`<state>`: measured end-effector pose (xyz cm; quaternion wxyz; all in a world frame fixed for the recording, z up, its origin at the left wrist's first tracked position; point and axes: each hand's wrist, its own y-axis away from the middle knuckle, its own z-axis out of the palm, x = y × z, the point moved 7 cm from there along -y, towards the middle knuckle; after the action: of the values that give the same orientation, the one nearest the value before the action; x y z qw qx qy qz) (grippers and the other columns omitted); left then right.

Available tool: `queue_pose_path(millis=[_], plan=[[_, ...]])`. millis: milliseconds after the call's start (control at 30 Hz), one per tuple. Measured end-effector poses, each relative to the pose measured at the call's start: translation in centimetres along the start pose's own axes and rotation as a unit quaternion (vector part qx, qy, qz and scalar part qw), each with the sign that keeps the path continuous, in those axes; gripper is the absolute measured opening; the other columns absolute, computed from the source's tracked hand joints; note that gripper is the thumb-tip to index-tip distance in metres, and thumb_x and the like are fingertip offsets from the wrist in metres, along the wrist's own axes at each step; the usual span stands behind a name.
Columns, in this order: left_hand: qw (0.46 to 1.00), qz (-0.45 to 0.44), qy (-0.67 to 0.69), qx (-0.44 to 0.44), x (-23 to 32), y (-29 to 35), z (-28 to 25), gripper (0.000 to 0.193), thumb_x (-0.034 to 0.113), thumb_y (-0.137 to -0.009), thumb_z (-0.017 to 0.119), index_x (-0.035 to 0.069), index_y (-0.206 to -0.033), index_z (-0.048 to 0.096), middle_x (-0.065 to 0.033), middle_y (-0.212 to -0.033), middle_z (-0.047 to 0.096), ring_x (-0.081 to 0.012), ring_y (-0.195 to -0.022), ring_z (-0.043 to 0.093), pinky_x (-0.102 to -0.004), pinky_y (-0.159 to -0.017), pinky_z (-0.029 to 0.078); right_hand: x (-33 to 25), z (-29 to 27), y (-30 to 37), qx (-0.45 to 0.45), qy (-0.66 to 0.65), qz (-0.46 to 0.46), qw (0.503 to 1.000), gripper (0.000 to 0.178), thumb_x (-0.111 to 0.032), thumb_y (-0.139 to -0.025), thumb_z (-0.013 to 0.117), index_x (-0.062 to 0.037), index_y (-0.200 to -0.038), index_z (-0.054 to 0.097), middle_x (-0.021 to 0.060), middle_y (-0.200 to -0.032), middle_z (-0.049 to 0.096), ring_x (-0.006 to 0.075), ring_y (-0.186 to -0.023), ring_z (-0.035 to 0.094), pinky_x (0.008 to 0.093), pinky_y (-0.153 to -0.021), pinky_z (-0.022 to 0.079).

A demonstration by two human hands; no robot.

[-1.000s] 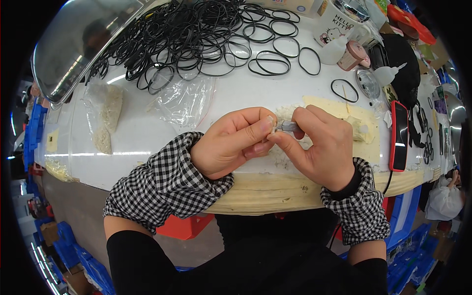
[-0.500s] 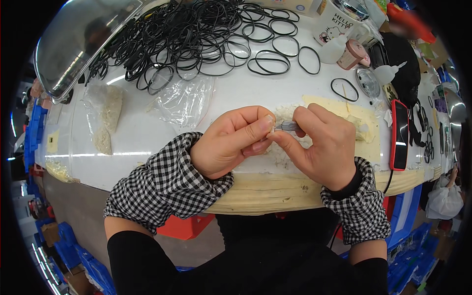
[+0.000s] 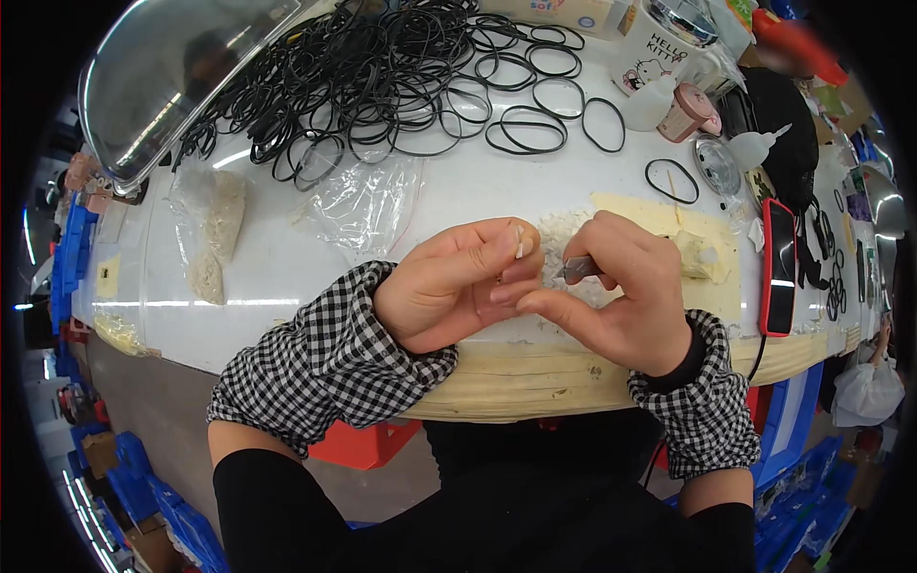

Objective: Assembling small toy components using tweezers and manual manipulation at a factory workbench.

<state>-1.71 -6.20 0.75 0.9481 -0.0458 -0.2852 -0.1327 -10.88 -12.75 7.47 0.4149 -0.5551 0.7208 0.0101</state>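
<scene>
At the left, a clear domed cover point(image 3: 181, 91) is cut off by the top edge. Near it, pale bits are held in a clear plastic bag point(image 3: 208, 234). Black bands point(image 3: 353, 86) are heaped in a tangle, cropped at the top. In front of them a flat clear bag point(image 3: 368, 210) is laid; whether it is filled cannot be told.

A small pale piece point(image 3: 520, 243) is pinched between thumb and forefinger of the left hand point(image 3: 454, 285), over the table, and is partly covered by the fingertips. Beyond the hands, pale scraps point(image 3: 564, 225) are scattered. Apart from the piece, a grey blade tool point(image 3: 577, 269) is clamped in the curled fingers of the right hand point(image 3: 630, 296), its thumb stretched away; the tool's rear is hidden.

Lettering is shown on a pack point(image 3: 564, 13) cropped at the top, and, with a cartoon figure, on a white tub point(image 3: 650, 62), whose contents are hidden. The print on a pink jar point(image 3: 684, 115) is too small to be read.
</scene>
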Motion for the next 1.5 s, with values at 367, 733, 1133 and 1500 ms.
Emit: queue_pose_path(millis=[367,733,1133,1500], plan=[[0.996,0.013,-0.043,0.074,-0.4,-0.1,-0.7,0.021,0.027,-0.099,0.043,0.007,-0.097,0.048,0.0000,-0.087,0.052,-0.0071,-0.074,0.041,-0.0233,-0.077,0.037,-0.7,-0.2,0.5,0.127,-0.011,-0.077,0.989,0.024,0.001,-0.066,0.071,-0.0029,-0.089,0.066,0.0069,-0.073,0.058,0.0185,-0.055,0.058,0.0271,-0.048,0.046],[0.995,0.016,-0.028,0.097,-0.1,0.2,-1.7,0.017,0.022,-0.098,0.048,0.007,-0.100,0.056,0.0004,-0.092,0.058,-0.0063,-0.086,0.051,-0.0218,-0.077,0.043,-0.4,-0.4,-0.1,0.087,-0.038,-0.010,0.995,0.028,0.010,-0.067,0.063,-0.0005,-0.093,0.067,0.0078,-0.079,0.060,0.0166,-0.062,0.061,0.0253,-0.054,0.049],[0.961,0.062,-0.199,0.181,1.0,0.9,-2.0,0.020,0.017,-0.093,0.056,-0.001,-0.098,0.066,-0.0046,-0.085,0.066,-0.0043,-0.069,0.053,-0.0165,-0.059,0.043,1.6,0.4,0.0,0.035,-0.106,0.124,0.986,0.017,0.001,-0.071,0.068,-0.0044,-0.087,0.068,0.0024,-0.075,0.061,0.0056,-0.056,0.049,0.0195,-0.044,0.033],[0.927,0.082,-0.296,0.216,1.7,0.9,-1.5,0.022,0.017,-0.092,0.059,-0.002,-0.096,0.067,-0.0034,-0.086,0.067,-0.0015,-0.067,0.048,-0.0165,-0.060,0.040,3.0,1.8,0.9,-0.005,-0.213,0.239,0.947,0.011,-0.005,-0.079,0.066,0.0004,-0.088,0.062,0.0002,-0.076,0.062,0.0015,-0.057,0.046,0.0168,-0.047,0.034]])
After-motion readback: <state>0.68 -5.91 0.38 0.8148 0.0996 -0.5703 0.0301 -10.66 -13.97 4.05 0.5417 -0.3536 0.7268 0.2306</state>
